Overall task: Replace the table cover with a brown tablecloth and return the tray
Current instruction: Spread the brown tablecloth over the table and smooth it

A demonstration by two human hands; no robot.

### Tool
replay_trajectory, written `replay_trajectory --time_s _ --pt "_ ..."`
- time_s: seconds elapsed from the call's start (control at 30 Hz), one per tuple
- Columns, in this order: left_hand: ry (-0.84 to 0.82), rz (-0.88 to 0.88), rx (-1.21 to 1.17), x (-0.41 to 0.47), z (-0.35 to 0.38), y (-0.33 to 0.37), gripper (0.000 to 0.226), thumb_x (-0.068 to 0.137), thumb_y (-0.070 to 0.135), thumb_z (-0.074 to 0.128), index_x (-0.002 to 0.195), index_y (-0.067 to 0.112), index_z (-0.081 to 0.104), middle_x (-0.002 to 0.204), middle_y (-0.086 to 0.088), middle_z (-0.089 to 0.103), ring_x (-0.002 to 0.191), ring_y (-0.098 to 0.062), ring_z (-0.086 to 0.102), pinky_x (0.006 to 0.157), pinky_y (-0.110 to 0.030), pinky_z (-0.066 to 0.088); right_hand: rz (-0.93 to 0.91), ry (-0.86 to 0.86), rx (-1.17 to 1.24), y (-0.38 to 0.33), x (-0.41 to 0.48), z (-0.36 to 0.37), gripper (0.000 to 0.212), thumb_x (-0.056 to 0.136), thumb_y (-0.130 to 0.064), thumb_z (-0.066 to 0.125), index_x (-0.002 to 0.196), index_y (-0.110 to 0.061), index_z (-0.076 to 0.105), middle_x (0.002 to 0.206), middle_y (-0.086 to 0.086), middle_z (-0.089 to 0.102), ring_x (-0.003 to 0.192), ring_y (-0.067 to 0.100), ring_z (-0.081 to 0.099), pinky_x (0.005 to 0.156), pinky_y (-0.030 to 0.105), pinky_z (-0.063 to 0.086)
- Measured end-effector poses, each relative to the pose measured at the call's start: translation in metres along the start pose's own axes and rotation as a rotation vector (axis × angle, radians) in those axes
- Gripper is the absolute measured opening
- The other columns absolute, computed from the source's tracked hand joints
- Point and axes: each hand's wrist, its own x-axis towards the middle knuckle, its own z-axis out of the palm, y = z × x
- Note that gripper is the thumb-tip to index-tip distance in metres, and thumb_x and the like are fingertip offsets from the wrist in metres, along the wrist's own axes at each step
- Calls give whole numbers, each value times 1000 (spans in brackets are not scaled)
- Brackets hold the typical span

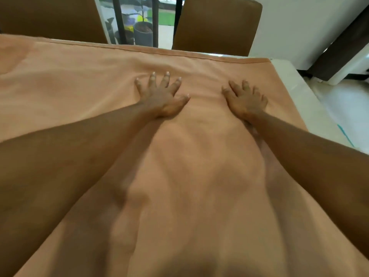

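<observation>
Both bare forearms are reaching forward and converging over the table, palms facing down.

Left hand (161, 98): lying flat on the light brown fabric tablecloth (89, 86), its fingers (152, 80) fanning out wide and straight, thumb angling toward the right. It is gripping nothing, only pressing on the cloth.

Right hand (246, 102): also resting palm-down on the cloth, just right of the left hand, a gap of bare cloth lying between them. Its fingers (234, 87) are pointing up and to the left, loosely spread and a little bent at the knuckles. It is holding nothing.

The tablecloth is lying spread over the glossy white table (299, 90), covering most of it. Its hemmed far edge is running along the far side, the far right corner stopping short so a white strip is showing on the right. Soft ripples are running through the cloth between the arms.

Beyond the table, two brown upholstered chairs (50, 17) (217, 25) are standing at the far side. A grey plant pot (142, 34) is showing through the glass between them.
</observation>
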Motion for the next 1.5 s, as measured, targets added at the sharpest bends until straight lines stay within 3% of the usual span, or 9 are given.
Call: replay_trajectory --time_s 0.1,0.23,0.37,0.47,0.97,1.1,1.23,1.37,1.5 --pt "45 52 -206 6 -7 0 77 89 79 26 156 44 13 167 3 11 154 -29 2 115 -63 -9 -34 -42 81 5 12 -4 67 96 -73 14 155 -44 24 169 -2 11 155 33 6 121 61 0" --pt "225 134 -634 -25 -27 -32 62 95 59 48 150 31 41 157 2 40 149 -26 25 119 -56 23 -9 -81 671 12 8 -25 71 96 -70 37 152 -26 42 158 -5 38 147 22 32 123 46 20" --pt "108 53 -224 -68 -16 -57 71 89 77 29 153 45 25 165 4 20 152 -35 9 115 -71 6 -195 181 362 -1 -45 -1 54 95 -57 42 138 -29 57 146 -1 53 133 24 49 115 53 34" --pt "2 24 54 -67 1 -62 78 81 87 6 152 54 3 167 7 -3 153 -36 -4 112 -74 -2 -236 76 -14 -16 -69 27 61 97 -68 25 152 -42 34 165 1 26 150 32 25 117 63 13" --pt "-2 -92 63 48 -15 -58 83 74 94 8 149 60 0 167 11 -5 151 -42 -7 107 -77 -7 -210 38 -42 -30 40 3 73 88 -82 25 154 -48 28 168 -3 15 154 30 12 119 62 8" --pt "-15 -86 68 56 -16 -60 87 73 96 9 151 58 1 167 9 -3 151 -41 -7 108 -76 -7 -305 -2 191 -19 49 -8 63 94 -72 30 145 -40 49 160 -5 37 149 23 29 120 56 18" --pt "108 -14 -19 36 -16 -62 83 81 85 29 153 44 24 164 2 22 150 -33 18 115 -69 5 -131 -104 869 -16 32 -21 56 92 -51 55 139 -21 58 139 -3 59 127 17 55 114 43 41" --pt "338 44 -318 -6 -10 -66 61 85 61 43 135 27 58 134 -8 63 121 -33 58 104 -45 43 -191 140 594 -24 -37 9 47 90 -52 57 132 -31 62 130 -9 64 121 12 58 109 38 44" --pt "185 117 -129 -73 -9 -83 69 87 66 32 138 27 55 150 -7 49 138 -29 44 113 -55 31 -351 86 0 -37 -132 39 61 99 -66 25 154 -40 31 165 -3 25 152 22 22 121 56 16"
